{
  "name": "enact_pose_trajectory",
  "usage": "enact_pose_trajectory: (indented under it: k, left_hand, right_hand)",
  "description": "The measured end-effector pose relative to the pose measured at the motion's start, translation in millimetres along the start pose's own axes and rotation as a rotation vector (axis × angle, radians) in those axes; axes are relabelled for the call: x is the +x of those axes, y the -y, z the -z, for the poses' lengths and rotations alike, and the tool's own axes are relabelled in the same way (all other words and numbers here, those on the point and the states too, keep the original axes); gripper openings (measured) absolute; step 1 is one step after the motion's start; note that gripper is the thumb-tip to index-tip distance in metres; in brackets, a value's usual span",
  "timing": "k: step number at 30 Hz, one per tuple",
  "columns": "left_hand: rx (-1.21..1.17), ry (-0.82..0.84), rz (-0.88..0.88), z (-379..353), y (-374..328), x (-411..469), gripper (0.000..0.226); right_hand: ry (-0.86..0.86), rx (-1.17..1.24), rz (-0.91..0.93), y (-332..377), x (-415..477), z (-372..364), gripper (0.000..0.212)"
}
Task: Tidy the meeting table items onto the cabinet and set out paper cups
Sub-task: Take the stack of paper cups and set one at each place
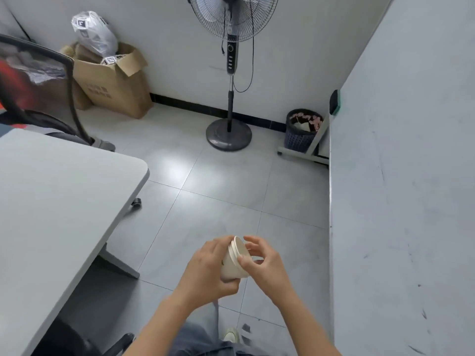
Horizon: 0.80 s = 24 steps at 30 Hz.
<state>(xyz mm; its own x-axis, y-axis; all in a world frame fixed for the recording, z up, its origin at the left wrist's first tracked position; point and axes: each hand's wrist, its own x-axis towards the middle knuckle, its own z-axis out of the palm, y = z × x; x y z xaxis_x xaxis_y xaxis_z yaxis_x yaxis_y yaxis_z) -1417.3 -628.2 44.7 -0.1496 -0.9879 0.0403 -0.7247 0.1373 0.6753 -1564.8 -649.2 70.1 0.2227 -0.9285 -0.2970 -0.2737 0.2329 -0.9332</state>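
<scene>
- A short stack of white paper cups (234, 260) is held in mid-air, low in the head view, above the tiled floor (205, 201) and between the table and the whiteboard.
- The stack is tilted, with its rims turned up and to the right; several nested rims are seen at the open end.
- The left hand (205, 272) is wrapped around the body of the stack from the left, fingers closed on it.
- The right hand (262, 263) is set at the rim end; thumb and fingertips are pinched lightly on the outermost rim, the other fingers loosely curled and spread.
- Whether one cup is already parted from the rest cannot be told.
- A grey table (56, 201) is seen at the left, its rounded corner near the hands but apart from them; no cups are seen on its visible part.
- A black mesh chair (43, 80) is placed behind the table.
- A large whiteboard (401, 201) on a wheeled frame is seen at the right.
- A pedestal fan (231, 73) is stood against the far wall.
- A dark waste basket (303, 129) is placed beside the whiteboard's foot.
- An open cardboard box (113, 83) with a plastic bag (93, 33) on top is set in the far left corner.
- Jeans and a pale shoe (231, 335) are seen below the hands.
</scene>
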Motion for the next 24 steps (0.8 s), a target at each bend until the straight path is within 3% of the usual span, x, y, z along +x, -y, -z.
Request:
enact_pose_trajectory:
  k: [4, 8, 14, 21, 24]
  left_hand:
    - [-0.015, 0.061, -0.027, -1, 11, 46, 0.072]
    - [-0.038, 0.082, -0.037, 12, 27, 114, 0.075]
    - [-0.049, 0.084, -0.04, 53, 61, 223, 0.073]
    - [-0.103, 0.044, 0.092, 95, 102, 300, 0.073]
    - [-0.098, 0.041, 0.118, 99, 114, 319, 0.074]
  right_hand:
    - [-0.041, 0.006, -0.035, 2, 40, 12, 0.031]
    - [-0.062, 0.008, -0.048, 15, 105, 20, 0.046]
    - [-0.052, -0.025, -0.033, 58, 217, 24, 0.046]
    - [-0.028, -0.049, -0.002, 96, 319, 1, 0.053]
    - [-0.002, -0.067, -0.015, 100, 346, 0, 0.046]
